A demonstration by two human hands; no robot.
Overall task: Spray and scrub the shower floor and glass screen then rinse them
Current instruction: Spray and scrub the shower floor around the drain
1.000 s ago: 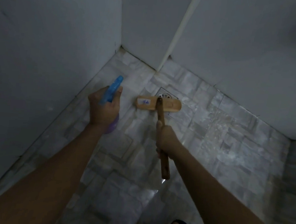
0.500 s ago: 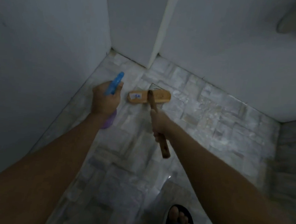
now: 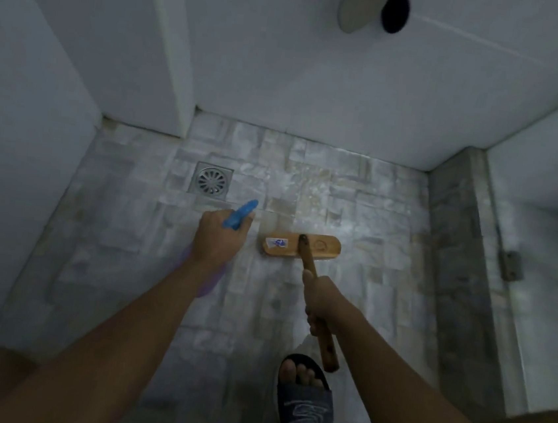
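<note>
My left hand [image 3: 217, 239] grips a spray bottle [image 3: 239, 218] with a blue trigger head and a purple body, its nozzle aimed at the stone-tiled shower floor [image 3: 358, 199]. A wooden scrub brush [image 3: 301, 245] lies flat on the floor just right of the bottle. My right hand [image 3: 325, 302] grips its wooden handle, whose end sticks out behind my wrist. The glass screen [image 3: 539, 273] stands on a dark stone kerb along the right side.
A square metal drain [image 3: 211, 179] sits at the back left of the floor. White walls close in the left and back. A dark brush [image 3: 395, 11] hangs on the back wall. My right foot in a dark slipper [image 3: 305, 410] stands on the floor near the bottom.
The brush has slid off the drain, which is now uncovered, to the right and toward me. Both hands moved with it, and the view has swung right and down.
</note>
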